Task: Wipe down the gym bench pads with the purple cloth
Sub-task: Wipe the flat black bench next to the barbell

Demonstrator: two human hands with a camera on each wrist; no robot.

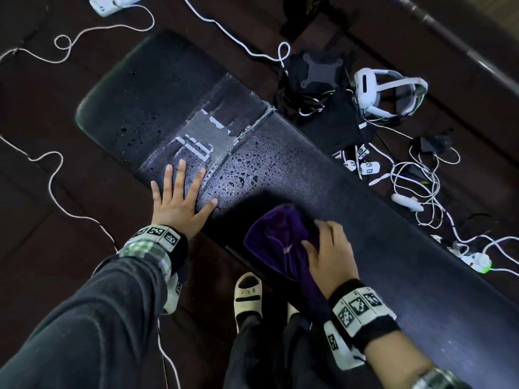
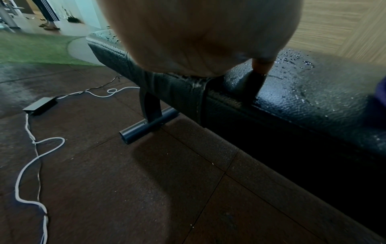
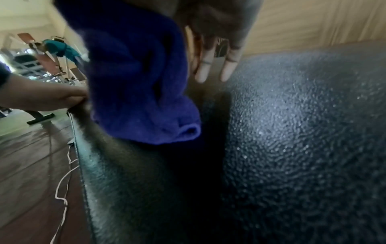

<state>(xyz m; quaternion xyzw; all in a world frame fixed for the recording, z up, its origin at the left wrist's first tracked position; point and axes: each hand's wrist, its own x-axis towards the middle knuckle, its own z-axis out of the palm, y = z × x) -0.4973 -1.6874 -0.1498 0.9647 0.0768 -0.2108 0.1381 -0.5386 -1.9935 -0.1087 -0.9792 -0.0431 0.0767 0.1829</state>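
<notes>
On the near edge of the black gym bench pad [image 1: 365, 220] my left hand [image 1: 179, 197] lies flat, fingers spread wide and straight, palm pressed over the taped seam [image 1: 213, 127] where water drops bead on the vinyl. To its right, my right hand [image 1: 327, 254] rests on the purple cloth [image 1: 278, 237], which is bunched on the pad's near side with a fold hanging over the edge; my thumb and first fingers curl into the fabric and hold it. From the right wrist view, two of my fingers [image 3: 204, 66] reach out straight beyond the cloth [image 3: 133, 82], just above the pebbled pad surface [image 3: 303, 140]. Drops cover the pad between my hands and farther left. White cables [image 1: 56, 169] trail across the dark floor [image 1: 42, 234] on the left, and a white headset [image 1: 384, 91] lies among more cords on the far right. My sandalled foot [image 1: 248, 296] stands on the floor near the bench.
</notes>
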